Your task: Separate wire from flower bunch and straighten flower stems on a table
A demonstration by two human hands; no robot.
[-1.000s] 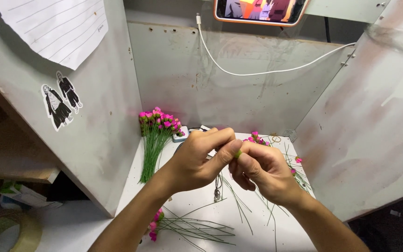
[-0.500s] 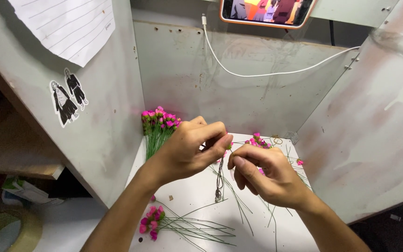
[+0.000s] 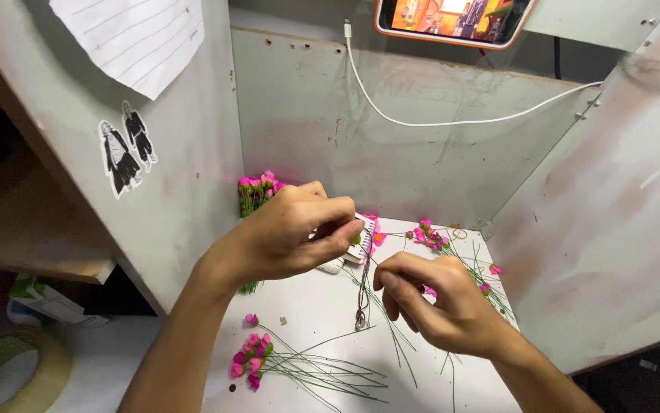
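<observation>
Your left hand [image 3: 284, 237] is closed in a pinch, thumb and forefinger pressed on a small pink flower [image 3: 376, 238] with its short green stub, held above the middle of the white tabletop [image 3: 314, 306]. Your right hand [image 3: 444, 310] sits just below and to the right of that pinch, fingers curled together; it seems to grip a thin green stem [image 3: 379, 302] running up toward the flower, though the stem is too fine to be sure. As for progress, a finished-looking bunch of pink flowers [image 3: 257, 190] stands behind your left hand against the back corner, and a smaller bundle [image 3: 249, 363] lies below both hands with its stems fanned to the right. Loose flowers [image 3: 428, 234] and bare stems are scattered just beyond your right hand, so a fair amount looks left to do. A thin dark cord or chain [image 3: 362, 294] hangs straight down from the pinch to the tabletop, between your hands. A white cable [image 3: 452, 121] droops across the back wall from a phone [image 3: 452, 19] mounted above, well clear of your grip. A roll of tape [image 3: 1, 371] lies far to your left, out of the way.
</observation>
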